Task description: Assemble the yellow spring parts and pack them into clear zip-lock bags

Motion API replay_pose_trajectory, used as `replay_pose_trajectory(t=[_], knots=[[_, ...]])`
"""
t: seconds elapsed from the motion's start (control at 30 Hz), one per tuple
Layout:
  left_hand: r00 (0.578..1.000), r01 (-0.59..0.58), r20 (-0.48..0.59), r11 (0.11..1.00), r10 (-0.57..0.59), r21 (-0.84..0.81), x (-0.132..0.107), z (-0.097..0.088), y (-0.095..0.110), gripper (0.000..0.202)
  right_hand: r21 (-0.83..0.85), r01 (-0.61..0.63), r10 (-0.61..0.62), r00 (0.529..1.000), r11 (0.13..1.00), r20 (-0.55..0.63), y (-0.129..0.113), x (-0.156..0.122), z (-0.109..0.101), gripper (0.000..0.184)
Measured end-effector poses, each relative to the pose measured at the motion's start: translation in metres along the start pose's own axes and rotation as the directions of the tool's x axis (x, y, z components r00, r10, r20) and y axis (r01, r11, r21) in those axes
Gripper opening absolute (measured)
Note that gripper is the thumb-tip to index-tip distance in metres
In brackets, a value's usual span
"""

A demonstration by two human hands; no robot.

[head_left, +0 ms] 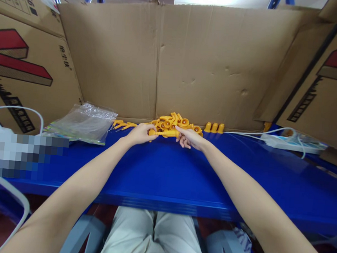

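Between my two hands lies a slim yellow plastic part (168, 133), rounded at its left end and thicker to the right; I cannot make out its exact kind. My left hand (140, 134) pinches its left end between thumb and fingers. The right end is gripped by my right hand (189, 138), thumb on top and fingers curled below. Right behind both hands sits a heap of yellow plastic parts (183, 122), several with cup-shaped openings. Left of my left hand are some thin yellow pieces (123, 125) with small metallic spiral ends.
Yellow caps (214, 127) stand in a row right of the heap. Clear plastic bags (83, 123) lie at the left. A white power strip (293, 143) with cables is at the right. Cardboard panels (220, 68) wall the back and sides of the blue table (164, 173).
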State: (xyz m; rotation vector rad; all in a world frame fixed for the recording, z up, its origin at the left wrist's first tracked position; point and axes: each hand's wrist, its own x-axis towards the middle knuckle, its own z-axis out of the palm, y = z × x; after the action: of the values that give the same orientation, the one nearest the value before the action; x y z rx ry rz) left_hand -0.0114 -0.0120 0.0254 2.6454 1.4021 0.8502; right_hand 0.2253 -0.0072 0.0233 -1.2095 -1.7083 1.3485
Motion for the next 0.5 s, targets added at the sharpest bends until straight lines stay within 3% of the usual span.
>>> replay_pose_trajectory(t=[0.13,0.5], knots=[[1.000,0.021,0.001,1.000,-0.021,0.015,0.0002,0.0008,0.0007,0.022,-0.010,-0.054,0.053,0.996,0.998,-0.073,-0.0034,-0.0007,0.0050,0.049],[0.999,0.035,-0.031,0.999,-0.034,0.029,0.0005,-0.0002,0.0020,0.031,-0.011,-0.084,0.082,0.993,0.996,-0.089,-0.0027,0.0022,0.0050,0.049]])
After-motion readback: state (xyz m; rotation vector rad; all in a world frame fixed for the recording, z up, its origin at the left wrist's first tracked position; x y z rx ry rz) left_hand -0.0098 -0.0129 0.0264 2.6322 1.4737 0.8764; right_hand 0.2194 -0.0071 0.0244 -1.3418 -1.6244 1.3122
